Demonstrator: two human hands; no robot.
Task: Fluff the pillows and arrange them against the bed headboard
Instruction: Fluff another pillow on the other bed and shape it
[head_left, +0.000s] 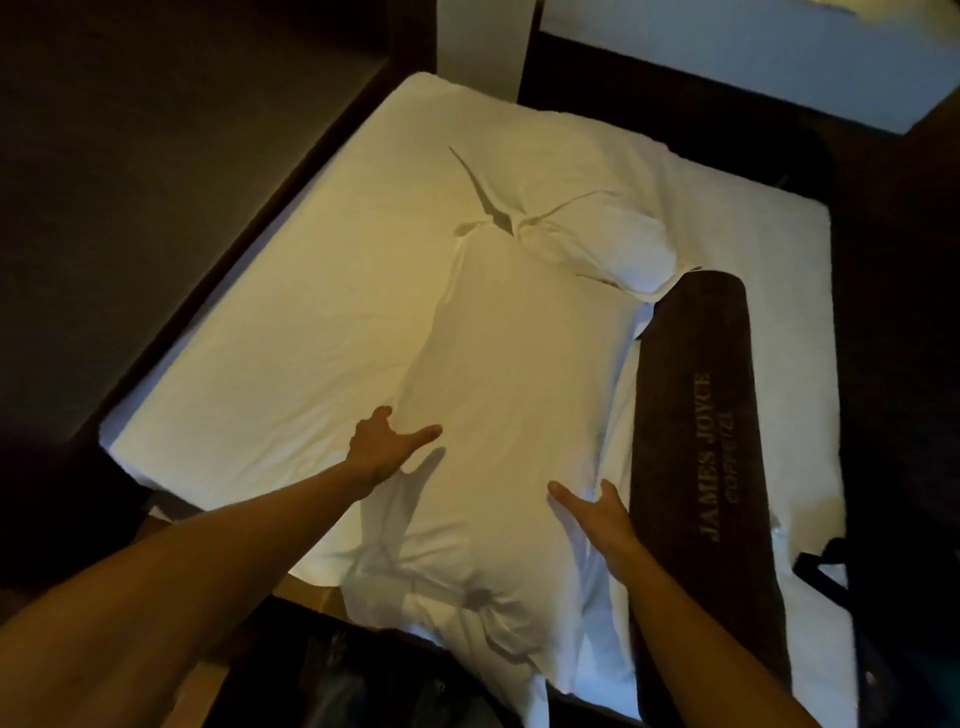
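On the white bed (249, 332) in a dim room, the near pillow (498, 395) lies lengthwise between spread hands, left hand (382, 441), right hand (597, 514). Its overhanging end could drag it off.

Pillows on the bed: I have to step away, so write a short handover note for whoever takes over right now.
Left hand: open, fingers spread, at the left edge of the near pillow, gripping nothing.
Right hand: open, at that pillow's right edge, beside the dark bed runner.
Near pillow lies lengthwise in the middle of the bed, its near end creased and hanging over the mattress edge. The second pillow lies crumpled beyond it.
Done: neither pillow looks arranged yet; I cannot tell if either was fluffed.
Left: plump both and set them against the headboard, which I cannot clearly identify here.
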